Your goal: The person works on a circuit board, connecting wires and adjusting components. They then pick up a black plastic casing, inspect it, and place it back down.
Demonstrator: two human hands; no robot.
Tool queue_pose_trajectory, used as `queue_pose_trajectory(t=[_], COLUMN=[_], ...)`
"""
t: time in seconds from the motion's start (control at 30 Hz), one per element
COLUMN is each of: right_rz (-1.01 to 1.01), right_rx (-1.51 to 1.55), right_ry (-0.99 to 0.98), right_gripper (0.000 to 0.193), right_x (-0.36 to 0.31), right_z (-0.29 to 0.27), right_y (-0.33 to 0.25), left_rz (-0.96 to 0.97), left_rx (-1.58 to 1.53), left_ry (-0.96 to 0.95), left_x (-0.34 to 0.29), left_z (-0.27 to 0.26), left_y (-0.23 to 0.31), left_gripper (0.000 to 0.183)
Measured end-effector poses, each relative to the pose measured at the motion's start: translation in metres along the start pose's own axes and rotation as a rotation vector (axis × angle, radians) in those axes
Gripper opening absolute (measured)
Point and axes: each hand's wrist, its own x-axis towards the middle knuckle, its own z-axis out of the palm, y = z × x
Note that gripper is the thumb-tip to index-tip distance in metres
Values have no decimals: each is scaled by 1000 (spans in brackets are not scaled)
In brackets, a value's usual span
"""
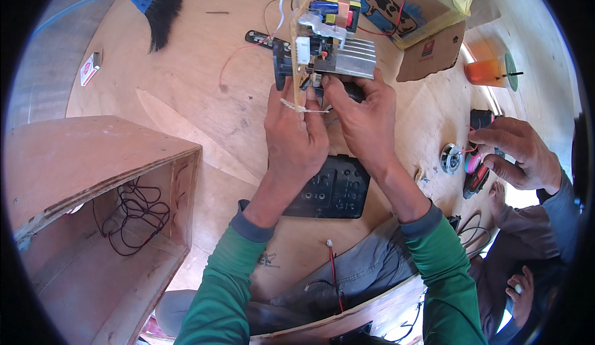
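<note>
Both my hands hold up a tan circuit board (pixel 299 53), tilted nearly edge-on. It carries a finned metal heat sink (pixel 354 58), capacitors, a white connector and a black round part at its left. My left hand (pixel 294 125) is closed on the board's lower end, its fingers partly hidden behind it. My right hand (pixel 370 112) grips the same end below the heat sink, thumb on the component side. A dark part shows beneath that thumb; its kind is unclear. A short white wire hangs by my left fingers. Below my wrists lies a black plastic panel (pixel 348 190).
At left stands an open wooden box (pixel 105 140) with a coiled black cable (pixel 139 215). A co-worker's hand (pixel 524 150) pinches a red wire near a small round speaker (pixel 450 158). A cardboard box (pixel 427 57), a cup of orange drink (pixel 486 72) and a black brush (pixel 166 7) lie farther off.
</note>
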Motion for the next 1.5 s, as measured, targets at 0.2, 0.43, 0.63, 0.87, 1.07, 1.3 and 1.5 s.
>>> queue_pose_trajectory(t=[0.2, 0.43, 0.63, 0.87, 1.07, 1.3, 1.5], right_rz=[28, 130, 211, 251, 194, 150, 139], right_rx=[-17, 188, 273, 226, 311, 261, 228], right_ry=[21, -9, 13, 23, 76, 113, 137], right_gripper=[25, 26, 26, 26, 26, 24, 22], right_x=[0, 0, -1, -1, -5, -6, -6], right_z=[3, 0, 1, 0, 9, 14, 16], right_y=[-5, -4, -4, -1, -3, -6, 0], left_rz=[5, -5, 83, 108, 165, 150, 136], left_rx=[-1, -35, -72, -83, 61, 60, 79], left_ry=[13, -6, -86, -80, -32, -50, -62], left_x=[0, -2, -2, 0, -3, -3, -4], left_z=[0, 0, -2, 1, 2, 2, 1], left_y=[-1, -3, -7, -8, -8, -8, -6], left_gripper=[33, 36, 52, 50, 50, 51, 47])
